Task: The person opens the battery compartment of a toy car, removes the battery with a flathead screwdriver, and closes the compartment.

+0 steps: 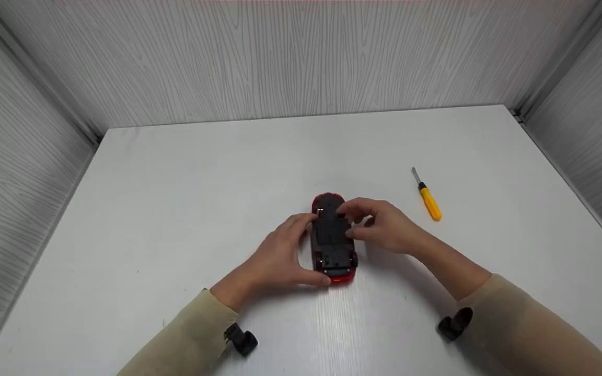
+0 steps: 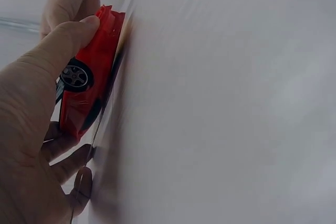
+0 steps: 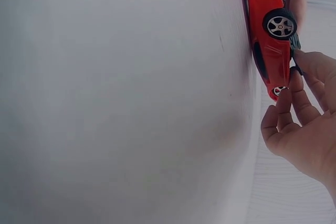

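A red toy car (image 1: 331, 250) lies upside down on the white table, its black underside facing up. My left hand (image 1: 285, 256) holds it from the left, the thumb at the near end and the fingers along the side. From the right, my right hand (image 1: 384, 227) reaches over the underside with bent fingers. In the right wrist view its thumb and a finger pinch a thin black cover (image 3: 297, 66) that sticks out from the underside. The red side and wheels of the car show in both wrist views.
A screwdriver (image 1: 429, 202) with a yellow handle lies on the table (image 1: 186, 183), to the right of the car and beyond the right hand. Pale wood-grain panels (image 1: 301, 57) stand at the back and on both sides.
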